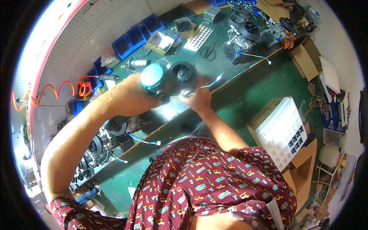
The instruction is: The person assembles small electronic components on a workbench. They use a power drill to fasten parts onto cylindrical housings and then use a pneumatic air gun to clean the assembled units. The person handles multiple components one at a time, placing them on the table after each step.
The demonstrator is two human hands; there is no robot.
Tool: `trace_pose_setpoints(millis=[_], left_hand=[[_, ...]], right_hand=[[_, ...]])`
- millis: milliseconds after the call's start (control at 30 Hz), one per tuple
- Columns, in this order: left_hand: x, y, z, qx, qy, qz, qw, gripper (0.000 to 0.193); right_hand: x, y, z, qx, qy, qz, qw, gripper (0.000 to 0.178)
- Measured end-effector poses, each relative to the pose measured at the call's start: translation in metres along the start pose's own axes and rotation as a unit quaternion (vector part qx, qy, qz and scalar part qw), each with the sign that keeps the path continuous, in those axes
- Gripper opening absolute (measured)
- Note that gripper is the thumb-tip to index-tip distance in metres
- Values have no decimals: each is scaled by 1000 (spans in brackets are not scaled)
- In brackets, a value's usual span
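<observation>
Over the green workbench (220,69), my left hand (132,97) is closed around a dark tool with a round teal end (152,76); its lower part is hidden by my fingers. Beside it, my right hand (199,99) grips a motor with a black fan wheel (183,74), from which a cable with a white plug (219,78) sticks out to the right. The tool and the motor overlap in view, so I cannot tell whether they touch. Behind them on the bench lies a silver cylinder (140,63).
Dark-handled scissors (209,51) and a dotted white sheet (198,37) lie beyond my hands. Blue bins (134,36) line the back. More fan motors stand right (245,32) and left (111,134). A coiled orange hose (59,88) hangs left; a white tray (274,134) stands right.
</observation>
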State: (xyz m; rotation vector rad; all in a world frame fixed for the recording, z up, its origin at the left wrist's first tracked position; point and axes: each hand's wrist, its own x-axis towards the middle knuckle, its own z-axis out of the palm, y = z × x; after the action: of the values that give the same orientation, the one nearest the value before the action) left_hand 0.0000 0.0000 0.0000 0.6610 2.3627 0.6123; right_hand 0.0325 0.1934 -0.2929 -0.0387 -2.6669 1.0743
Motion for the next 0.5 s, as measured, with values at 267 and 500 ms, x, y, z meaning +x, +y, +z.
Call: trace_pose_setpoints(millis=[267,500], left_hand=[[-5,-1,11,23,9,-20,999,41],[-18,-17,3,-8,26,-53,998,46]], right_hand=[[-10,9,16,36,30,-34,998,111],[-10,23,-17,154,-16,35,987,72]])
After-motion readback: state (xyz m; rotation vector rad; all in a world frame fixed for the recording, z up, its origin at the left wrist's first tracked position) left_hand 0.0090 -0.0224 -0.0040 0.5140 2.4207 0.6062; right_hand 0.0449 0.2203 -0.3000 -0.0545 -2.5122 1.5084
